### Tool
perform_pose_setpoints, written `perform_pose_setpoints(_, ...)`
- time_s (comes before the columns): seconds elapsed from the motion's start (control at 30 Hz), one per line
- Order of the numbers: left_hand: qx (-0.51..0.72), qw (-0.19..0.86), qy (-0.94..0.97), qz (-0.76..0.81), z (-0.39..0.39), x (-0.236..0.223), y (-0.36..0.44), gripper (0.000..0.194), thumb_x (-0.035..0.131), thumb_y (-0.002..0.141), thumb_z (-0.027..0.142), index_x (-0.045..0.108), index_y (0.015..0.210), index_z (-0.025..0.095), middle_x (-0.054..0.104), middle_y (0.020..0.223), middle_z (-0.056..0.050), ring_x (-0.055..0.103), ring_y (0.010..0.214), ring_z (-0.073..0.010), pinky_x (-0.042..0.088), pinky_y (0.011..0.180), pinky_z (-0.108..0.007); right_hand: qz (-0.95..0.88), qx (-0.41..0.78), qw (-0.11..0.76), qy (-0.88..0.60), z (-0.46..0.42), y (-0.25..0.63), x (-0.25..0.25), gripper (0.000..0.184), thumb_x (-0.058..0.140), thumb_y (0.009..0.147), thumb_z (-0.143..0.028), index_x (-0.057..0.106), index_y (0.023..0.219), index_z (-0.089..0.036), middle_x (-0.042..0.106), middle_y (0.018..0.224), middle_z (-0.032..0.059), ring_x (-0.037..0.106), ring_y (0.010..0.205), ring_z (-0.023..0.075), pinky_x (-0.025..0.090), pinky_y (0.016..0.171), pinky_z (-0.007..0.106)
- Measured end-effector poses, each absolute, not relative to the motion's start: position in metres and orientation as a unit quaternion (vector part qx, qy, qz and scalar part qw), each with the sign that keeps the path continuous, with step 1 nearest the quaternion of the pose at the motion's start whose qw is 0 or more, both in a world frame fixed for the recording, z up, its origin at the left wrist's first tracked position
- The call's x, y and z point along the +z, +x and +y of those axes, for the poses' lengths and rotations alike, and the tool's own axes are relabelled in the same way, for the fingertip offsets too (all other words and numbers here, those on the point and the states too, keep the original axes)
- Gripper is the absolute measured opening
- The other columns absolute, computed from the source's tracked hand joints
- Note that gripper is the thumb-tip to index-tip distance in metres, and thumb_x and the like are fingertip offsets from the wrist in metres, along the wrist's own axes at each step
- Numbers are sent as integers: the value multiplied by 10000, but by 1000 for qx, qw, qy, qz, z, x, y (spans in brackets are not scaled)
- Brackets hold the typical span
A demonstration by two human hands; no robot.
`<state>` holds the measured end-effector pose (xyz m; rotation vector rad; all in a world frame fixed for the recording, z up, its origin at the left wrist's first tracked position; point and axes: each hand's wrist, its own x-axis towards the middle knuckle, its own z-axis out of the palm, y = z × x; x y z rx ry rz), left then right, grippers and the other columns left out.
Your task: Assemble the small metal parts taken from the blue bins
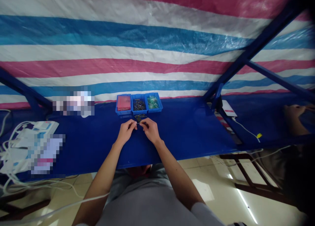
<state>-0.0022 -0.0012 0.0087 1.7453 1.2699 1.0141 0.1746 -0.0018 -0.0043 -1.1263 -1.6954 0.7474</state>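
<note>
Both of my hands meet over the blue tabletop, in front of three small blue bins. My left hand is closed in a pinch at one end of a thin, light-coloured piece. At its other end, the fingers of my right hand are pinched too. The piece is too small for me to name its kind. Just beyond my fingertips lies a small pile of dark, thin metal pieces. More of the same fill the middle bin. Red flat packets lie in the left bin, and green and clear pieces in the right one.
White cables and a power strip crowd the table's left side. A blue metal frame post stands at right, with a white device beyond it. Another person's hand is at far right. Striped sheeting hangs behind.
</note>
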Motion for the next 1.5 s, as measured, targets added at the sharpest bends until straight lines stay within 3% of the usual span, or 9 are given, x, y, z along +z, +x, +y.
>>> perform_pose_setpoints(0.27,416,376,665,493,0,5,-3,349,491,979,437,600,766,182,654,704,-5,583,644,-146,425,646,-243,-659,252,509,-494,-2,178,-1,145,533,959,-263,665,928,-211,669,910,41,619,765,163,487,723,272)
perform_pose_setpoints(0.43,425,369,664,492,0,5,-3,353,492,982,429,609,760,180,662,697,-7,579,635,-143,422,650,-247,-636,151,509,-560,29,175,18,307,477,1006,-390,685,910,-186,645,838,58,586,743,172,465,730,279)
perform_pose_setpoints(0.57,433,369,659,492,0,4,-3,361,490,981,436,609,755,181,664,693,-10,582,630,-144,435,654,-252,-659,108,483,-567,65,172,33,327,441,1018,-370,709,1034,-183,688,956,98,618,848,207,465,803,302)
perform_pose_setpoints(0.67,440,373,653,491,1,2,-3,365,484,983,442,611,761,181,663,687,-12,591,634,-146,446,656,-254,-661,111,481,-565,69,178,29,301,451,1008,-335,692,1109,-186,693,1019,99,623,839,202,468,796,302)
perform_pose_setpoints(0.8,440,385,652,482,1,0,-3,323,500,978,435,617,812,184,662,692,-9,603,647,-145,455,654,-248,-687,146,452,-549,49,193,3,228,514,961,-297,711,934,-185,669,843,58,608,744,181,456,717,278)
perform_pose_setpoints(0.97,454,391,643,477,1,-3,-2,240,519,971,418,609,955,196,658,706,0,617,662,-142,459,641,-238,-706,188,408,-547,36,201,-16,151,579,906,-271,714,902,-204,655,832,35,587,693,159,446,678,266)
perform_pose_setpoints(1.5,454,406,645,462,4,-2,-1,219,526,964,408,585,975,197,647,698,5,610,643,-136,463,651,-242,-745,150,295,-579,36,184,-9,190,634,928,-412,723,923,-244,674,883,7,613,769,143,360,630,253)
